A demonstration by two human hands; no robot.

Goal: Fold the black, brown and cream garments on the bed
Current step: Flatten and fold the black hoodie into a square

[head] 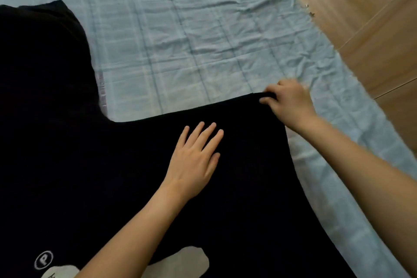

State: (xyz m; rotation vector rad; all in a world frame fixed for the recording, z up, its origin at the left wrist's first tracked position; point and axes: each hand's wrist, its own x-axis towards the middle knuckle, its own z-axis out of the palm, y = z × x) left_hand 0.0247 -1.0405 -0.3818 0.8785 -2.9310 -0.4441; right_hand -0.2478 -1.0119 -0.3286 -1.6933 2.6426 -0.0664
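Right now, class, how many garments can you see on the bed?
1: the black garment, spread over the near left of the bed, with the left hand flat on it and the right hand pinching its edge. Others may be out of frame.

Bed (203, 36) w/ wrinkled pale-blue plaid sheet; black garment (67, 153) spread flat on it, near edge.

The garment (90, 165) lies spread on the bed (191, 29), filling the near and left part; one sleeve reaches toward the far left. The bare sheet extends far and right of it. The left hand (194, 162) rests flat on the garment near its far edge. The right hand (288, 101), just right of it, pinches the far right corner. A panelled surface (372, 29) borders the bed's right side.
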